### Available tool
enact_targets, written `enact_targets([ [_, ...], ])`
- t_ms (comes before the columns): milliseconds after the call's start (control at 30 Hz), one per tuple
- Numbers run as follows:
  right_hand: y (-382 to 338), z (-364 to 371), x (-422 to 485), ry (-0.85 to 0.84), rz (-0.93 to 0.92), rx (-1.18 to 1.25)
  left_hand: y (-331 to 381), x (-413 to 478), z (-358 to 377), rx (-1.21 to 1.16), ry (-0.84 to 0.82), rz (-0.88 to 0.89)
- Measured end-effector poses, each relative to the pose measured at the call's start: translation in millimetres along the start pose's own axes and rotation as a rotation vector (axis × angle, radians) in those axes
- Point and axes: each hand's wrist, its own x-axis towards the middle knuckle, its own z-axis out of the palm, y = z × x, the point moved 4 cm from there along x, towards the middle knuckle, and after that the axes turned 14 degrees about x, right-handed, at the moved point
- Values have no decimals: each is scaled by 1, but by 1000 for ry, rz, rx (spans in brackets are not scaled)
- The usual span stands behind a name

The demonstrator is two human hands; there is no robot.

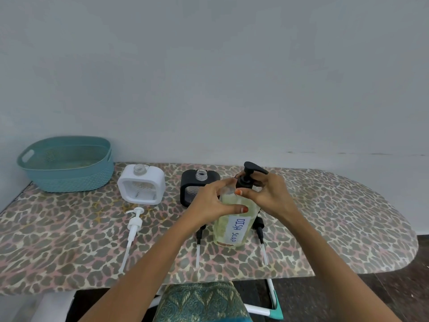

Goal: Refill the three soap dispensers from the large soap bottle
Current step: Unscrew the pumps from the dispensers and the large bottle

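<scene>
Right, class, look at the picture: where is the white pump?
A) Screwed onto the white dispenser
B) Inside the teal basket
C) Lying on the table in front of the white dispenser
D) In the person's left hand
C: the white pump lies flat on the table, nearer the camera than the white dispenser, whose neck stands open with nothing screwed on.

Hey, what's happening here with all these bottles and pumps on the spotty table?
A person is working on a large clear bottle of yellowish liquid labelled DISH SOAP. Their left hand grips its body while the right hand pinches the collar of its black pump top, seemingly to unscrew it. Behind, a white square dispenser and a black square dispenser stand open with no pumps. A white pump and two black pumps lie on the leopard-print table. A teal basket sits at the far left.
</scene>
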Motion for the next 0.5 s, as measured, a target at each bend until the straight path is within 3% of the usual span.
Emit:
enact_targets([
  [167,-1,-5,4,-189,77,102,1,0,1,-25,-10,-6],
  [333,-13,-6,-1,68,5,78,0,-1,1,-31,1,-33],
  [500,-13,-6,-4,73,-4,78,-1,-2,2,-58,-8,-51],
])
